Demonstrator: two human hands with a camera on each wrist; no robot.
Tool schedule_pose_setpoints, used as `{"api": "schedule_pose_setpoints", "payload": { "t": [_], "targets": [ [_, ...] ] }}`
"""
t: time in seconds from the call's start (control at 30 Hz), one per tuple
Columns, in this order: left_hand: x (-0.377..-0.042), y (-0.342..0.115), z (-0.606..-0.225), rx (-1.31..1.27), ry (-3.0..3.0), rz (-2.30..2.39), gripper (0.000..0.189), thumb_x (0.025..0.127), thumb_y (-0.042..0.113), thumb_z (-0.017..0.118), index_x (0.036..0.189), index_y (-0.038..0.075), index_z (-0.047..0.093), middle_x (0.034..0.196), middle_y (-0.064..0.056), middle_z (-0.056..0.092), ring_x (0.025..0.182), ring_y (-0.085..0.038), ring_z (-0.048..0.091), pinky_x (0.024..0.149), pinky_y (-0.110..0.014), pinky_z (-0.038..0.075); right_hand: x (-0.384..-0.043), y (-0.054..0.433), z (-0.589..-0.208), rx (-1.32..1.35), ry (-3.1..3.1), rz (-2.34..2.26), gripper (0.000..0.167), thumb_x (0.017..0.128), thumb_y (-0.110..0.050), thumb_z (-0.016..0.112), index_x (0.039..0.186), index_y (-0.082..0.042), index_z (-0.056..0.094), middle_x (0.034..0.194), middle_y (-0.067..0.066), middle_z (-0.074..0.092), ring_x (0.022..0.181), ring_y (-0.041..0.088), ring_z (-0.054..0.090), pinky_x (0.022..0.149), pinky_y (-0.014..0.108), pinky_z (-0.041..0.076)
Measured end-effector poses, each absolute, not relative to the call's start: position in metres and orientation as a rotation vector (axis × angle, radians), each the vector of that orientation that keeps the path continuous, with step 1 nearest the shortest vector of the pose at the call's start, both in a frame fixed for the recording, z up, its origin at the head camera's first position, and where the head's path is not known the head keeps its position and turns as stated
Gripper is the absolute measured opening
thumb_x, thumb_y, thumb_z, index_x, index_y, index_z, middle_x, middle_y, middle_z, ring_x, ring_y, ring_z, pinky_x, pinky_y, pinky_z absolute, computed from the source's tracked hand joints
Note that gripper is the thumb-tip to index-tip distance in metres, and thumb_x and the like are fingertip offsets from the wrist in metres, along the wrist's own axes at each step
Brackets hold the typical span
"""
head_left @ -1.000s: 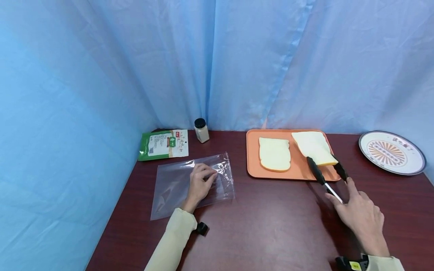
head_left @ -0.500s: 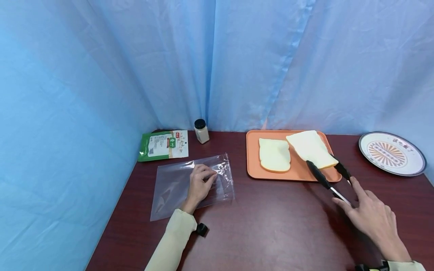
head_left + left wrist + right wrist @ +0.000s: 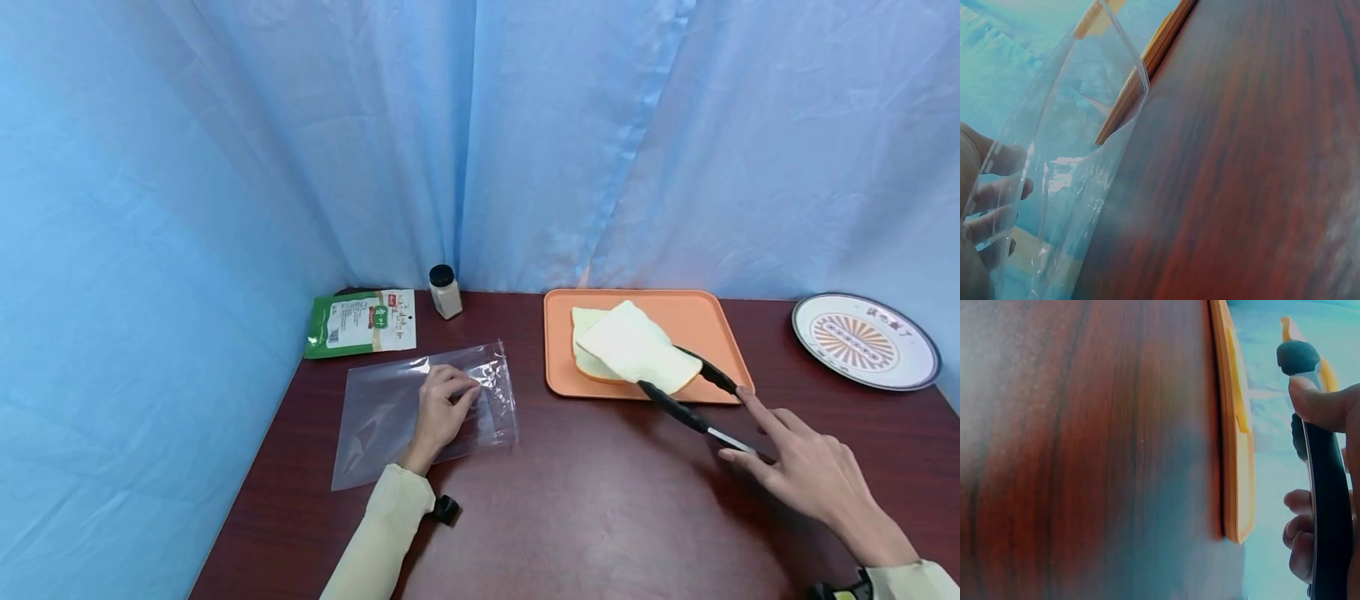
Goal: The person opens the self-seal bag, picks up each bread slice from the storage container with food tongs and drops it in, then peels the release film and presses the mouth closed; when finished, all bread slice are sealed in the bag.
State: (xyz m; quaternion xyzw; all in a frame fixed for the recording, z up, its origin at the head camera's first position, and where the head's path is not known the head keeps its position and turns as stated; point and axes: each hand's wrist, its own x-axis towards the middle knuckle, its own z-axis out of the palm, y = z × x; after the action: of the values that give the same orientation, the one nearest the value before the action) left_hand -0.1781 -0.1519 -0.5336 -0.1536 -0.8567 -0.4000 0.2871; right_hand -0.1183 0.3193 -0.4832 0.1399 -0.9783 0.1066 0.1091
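My left hand pinches a clear plastic bag near its right end, at the left of the table. The bag's film also shows in the left wrist view, in front of the fingers. My right hand grips a pair of black-tipped tongs. Between the tong tips is a bread slice, tilted over another bread slice on the orange tray. The upper slice covers much of the lower one; whether they touch I cannot tell.
A patterned round plate lies right of the tray. At the back left are a green and white packet and a small black-capped bottle. Blue curtains stand behind and to the left.
The tongs have carried the bread slice left, from the tray's right side to over the other slice. My left hand and the bag have stayed where they were.
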Motion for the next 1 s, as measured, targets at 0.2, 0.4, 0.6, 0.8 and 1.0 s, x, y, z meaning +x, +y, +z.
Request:
{"api": "schedule_pose_setpoints", "payload": {
  "t": [0.2, 0.4, 0.6, 0.8, 1.0],
  "targets": [
    [-0.177, -0.152, -0.532, -0.405, -2.295, -1.081, 0.005, 0.079, 0.002, 0.080, 0.082, 0.005, 0.080, 0.082, -0.007, 0.072, 0.092, -0.025, 0.062, 0.082, -0.040, 0.052, -0.129, 0.309, -0.487, 0.598, -2.784, 0.287, 0.091, 0.075, -0.047, 0.082, 0.153, -0.025, 0.041, 0.109, 0.011, 0.067, 0.048, 0.008, 0.040, 0.045, 0.031, 0.034],
    [-0.177, -0.151, -0.533, -0.409, -2.292, -1.081, 0.005, 0.079, 0.002, 0.080, 0.082, 0.006, 0.080, 0.081, -0.006, 0.072, 0.092, -0.025, 0.062, 0.082, -0.039, 0.052, -0.139, 0.299, -0.489, 0.756, -2.708, 0.241, 0.089, 0.073, -0.051, 0.082, 0.150, -0.024, 0.047, 0.099, 0.002, 0.065, 0.051, 0.000, 0.035, 0.046, 0.024, 0.029],
    [-0.178, -0.151, -0.532, -0.421, -2.280, -1.084, 0.005, 0.078, 0.001, 0.081, 0.081, 0.005, 0.080, 0.081, -0.007, 0.072, 0.091, -0.025, 0.062, 0.081, -0.039, 0.052, -0.150, 0.289, -0.490, 0.895, -2.642, 0.223, 0.086, 0.071, -0.050, 0.084, 0.145, -0.021, 0.052, 0.094, -0.005, 0.063, 0.054, -0.007, 0.030, 0.047, 0.021, 0.027],
    [-0.177, -0.151, -0.531, -0.423, -2.284, -1.074, 0.005, 0.078, 0.001, 0.080, 0.081, 0.005, 0.080, 0.081, -0.008, 0.072, 0.091, -0.026, 0.062, 0.081, -0.040, 0.052, -0.159, 0.280, -0.489, 0.978, -2.656, 0.237, 0.086, 0.072, -0.051, 0.083, 0.147, -0.023, 0.051, 0.104, -0.004, 0.067, 0.054, -0.009, 0.030, 0.048, 0.020, 0.029],
    [-0.175, -0.151, -0.531, -0.413, -2.295, -1.083, 0.005, 0.079, 0.001, 0.080, 0.082, 0.004, 0.080, 0.082, -0.008, 0.072, 0.092, -0.026, 0.062, 0.082, -0.041, 0.053, -0.168, 0.275, -0.491, 1.054, -2.638, 0.238, 0.084, 0.073, -0.052, 0.083, 0.145, -0.021, 0.053, 0.102, -0.005, 0.067, 0.054, -0.008, 0.029, 0.050, 0.019, 0.030]
  ]
}}
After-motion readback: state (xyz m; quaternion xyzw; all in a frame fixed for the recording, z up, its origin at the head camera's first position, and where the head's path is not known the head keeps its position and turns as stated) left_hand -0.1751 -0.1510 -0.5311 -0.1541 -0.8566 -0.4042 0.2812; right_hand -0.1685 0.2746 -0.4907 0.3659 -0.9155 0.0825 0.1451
